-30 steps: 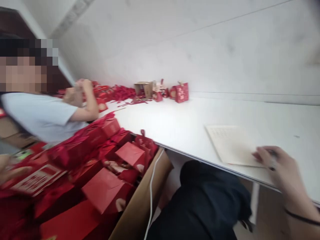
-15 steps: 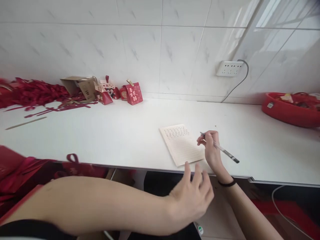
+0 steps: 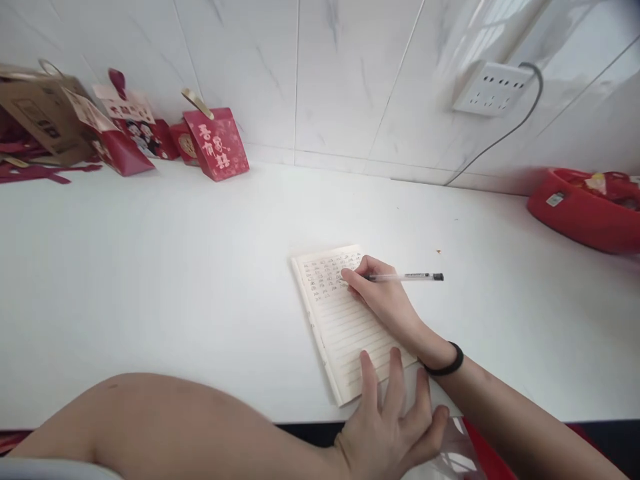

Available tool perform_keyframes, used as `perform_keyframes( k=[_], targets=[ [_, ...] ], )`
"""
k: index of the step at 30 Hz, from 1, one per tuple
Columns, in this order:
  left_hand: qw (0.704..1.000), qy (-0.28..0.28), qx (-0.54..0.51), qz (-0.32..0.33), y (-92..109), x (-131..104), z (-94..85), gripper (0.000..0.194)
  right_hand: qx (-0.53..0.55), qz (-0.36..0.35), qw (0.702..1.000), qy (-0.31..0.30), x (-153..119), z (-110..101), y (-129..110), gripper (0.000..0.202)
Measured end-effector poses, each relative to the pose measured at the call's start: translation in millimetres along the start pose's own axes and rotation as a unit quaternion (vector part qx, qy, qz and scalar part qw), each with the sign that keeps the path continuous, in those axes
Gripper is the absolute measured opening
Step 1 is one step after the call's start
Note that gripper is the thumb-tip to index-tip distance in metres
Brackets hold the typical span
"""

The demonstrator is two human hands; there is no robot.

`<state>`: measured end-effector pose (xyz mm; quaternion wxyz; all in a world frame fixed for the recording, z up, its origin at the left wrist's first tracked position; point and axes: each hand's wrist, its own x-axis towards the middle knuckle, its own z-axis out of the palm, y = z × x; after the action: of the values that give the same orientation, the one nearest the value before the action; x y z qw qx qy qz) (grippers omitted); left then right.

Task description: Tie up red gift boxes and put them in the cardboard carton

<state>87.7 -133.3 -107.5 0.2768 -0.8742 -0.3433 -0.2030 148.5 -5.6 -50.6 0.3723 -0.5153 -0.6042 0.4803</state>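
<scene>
A lined notebook (image 3: 345, 333) lies open-faced on the white table (image 3: 200, 280), its upper rows filled with small handwriting. My right hand (image 3: 385, 300), a dark band on its wrist, rests over the notebook's right side. Its fingers are closed around a clear pen (image 3: 415, 277) with a black end that points to the right; the tip is hidden by the fingers. At the notebook's lower edge, my left hand (image 3: 393, 413) has its fingers spread, the fingertips over the bottom of the page. Nothing is held in it.
Red gift boxes (image 3: 217, 143) stand at the back left by the wall, beside a brown cardboard box (image 3: 47, 117) and dark red ribbons. A red basket (image 3: 583, 210) with things inside sits at the right. A power strip (image 3: 493, 88) with a grey cable hangs on the tiled wall.
The view has moved closer to the table. My right hand has come left onto the page with the pen, from the notebook's right edge. My left hand has come up to the lower page edge.
</scene>
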Motion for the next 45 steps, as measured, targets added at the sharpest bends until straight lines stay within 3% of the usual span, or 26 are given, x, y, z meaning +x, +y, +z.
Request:
perform_keyframes(
  k=[3, 6, 21, 29, 36, 45],
  targets=[
    [0.999, 0.033, -0.006, -0.026, 4, 0, 4.2, 0.034, -0.016, -0.022, 1.0, 0.013, 0, 2, -1, 0.036],
    [0.999, 0.029, -0.019, -0.023, 4, 3, 3.6, 0.033, -0.035, -0.049, 0.998, 0.013, -1, 3, 0, 0.036],
    [0.995, 0.044, -0.05, -0.07, 2, 11, 1.5, 0.026, -0.12, -0.056, 0.991, -0.008, -2, 3, 3, 0.032],
    [0.999, 0.01, -0.039, -0.031, -1, 9, 0.8, 0.033, -0.107, -0.042, 0.993, 0.005, -2, 2, 1, 0.032],
    [0.997, 0.035, -0.048, -0.046, 1, 8, 2.4, 0.03, -0.079, -0.06, 0.994, 0.042, -3, 2, 1, 0.03],
    [0.998, 0.017, -0.051, -0.037, -3, 9, -2.2, 0.03, -0.126, -0.063, 0.99, 0.018, -1, 1, 4, 0.031]
  ],
)
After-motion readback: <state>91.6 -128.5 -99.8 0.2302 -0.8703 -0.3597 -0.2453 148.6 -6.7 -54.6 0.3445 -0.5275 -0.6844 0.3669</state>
